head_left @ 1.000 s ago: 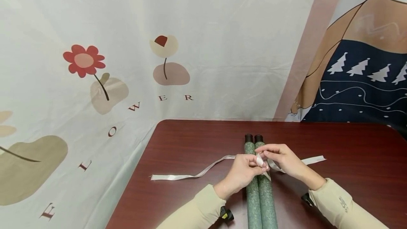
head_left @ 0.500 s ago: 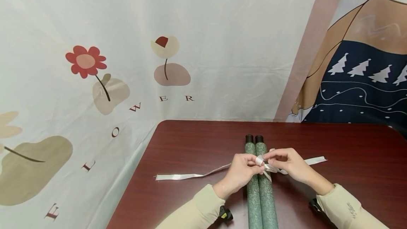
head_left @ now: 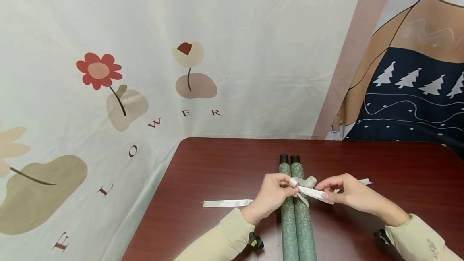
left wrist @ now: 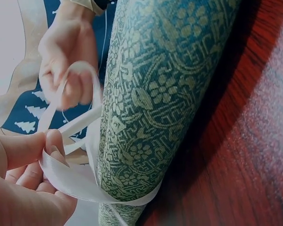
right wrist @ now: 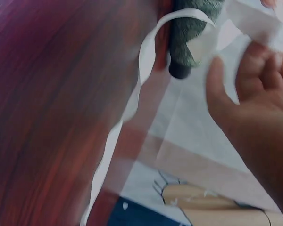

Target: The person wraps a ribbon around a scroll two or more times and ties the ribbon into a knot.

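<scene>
Two green brocade-patterned rolls (head_left: 305, 228) with dark end knobs lie side by side on the table, like a scroll rolled from both ends. A white ribbon (head_left: 314, 193) passes around them and forms loops on top. My left hand (head_left: 270, 194) pinches the ribbon between thumb and fingers over the rolls; the left wrist view shows the ribbon (left wrist: 75, 181) bending around its fingertips. To the right of the rolls, my right hand (head_left: 349, 192) pinches a ribbon loop drawn out sideways. In the right wrist view the right hand (right wrist: 254, 94) is blurred and its fingertips are partly hidden.
One flat ribbon tail (head_left: 226, 203) lies left of the rolls, while the other tail (head_left: 366, 181) shows behind my right hand. The dark red table (head_left: 224, 160) ends at a printed cloth backdrop (head_left: 253, 51) with flowers and letters.
My right hand has moved right, away from the rolls, drawing out a ribbon loop. The left tail has slid toward the rolls. My left hand stays nearly in place.
</scene>
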Motion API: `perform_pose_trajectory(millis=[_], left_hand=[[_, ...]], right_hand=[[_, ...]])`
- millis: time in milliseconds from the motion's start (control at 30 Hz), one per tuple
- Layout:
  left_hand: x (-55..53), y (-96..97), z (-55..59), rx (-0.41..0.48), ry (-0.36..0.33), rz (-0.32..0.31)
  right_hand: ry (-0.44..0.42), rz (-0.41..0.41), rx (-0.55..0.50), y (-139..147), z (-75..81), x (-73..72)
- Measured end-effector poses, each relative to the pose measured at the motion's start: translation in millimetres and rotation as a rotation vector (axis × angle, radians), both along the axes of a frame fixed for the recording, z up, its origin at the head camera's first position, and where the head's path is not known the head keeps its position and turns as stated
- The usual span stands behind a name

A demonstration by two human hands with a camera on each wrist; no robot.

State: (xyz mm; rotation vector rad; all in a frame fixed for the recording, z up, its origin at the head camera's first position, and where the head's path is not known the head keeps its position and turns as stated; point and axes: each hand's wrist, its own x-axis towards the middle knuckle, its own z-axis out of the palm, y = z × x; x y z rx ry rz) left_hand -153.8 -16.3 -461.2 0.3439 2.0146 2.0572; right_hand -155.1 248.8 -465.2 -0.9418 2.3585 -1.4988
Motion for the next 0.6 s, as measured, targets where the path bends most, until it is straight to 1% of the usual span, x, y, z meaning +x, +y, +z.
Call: perform_pose_trajectory(millis=[100, 300, 367, 500, 600], left_hand=[[-1.3, -0.8, -0.3, 0.011, -0.007, -0.002], [-2.8, -1.7, 1.1, 0.009, -0.006, -0.004], [-3.1, -1.3, 2.0, 0.012, -0.005, -0.003], [-4.0, 0.5, 3.1, 0.001, 0.006, 0.002], [-4.6, 1.6, 3.4, 0.000, 0.000, -0.004]], right_hand=[[-0.069, 0.076, 0.025, 10, -0.1, 2.8], [-0.163, 0.134, 0.014, 30, -0.1, 9.2], [-0.203, 0.166, 0.003, 38, 0.7, 10.8], [-0.237, 0.214, -0.016, 58, 2.0, 14.5], [-0.236, 0.200, -0.016, 77, 3.0, 19.2]])
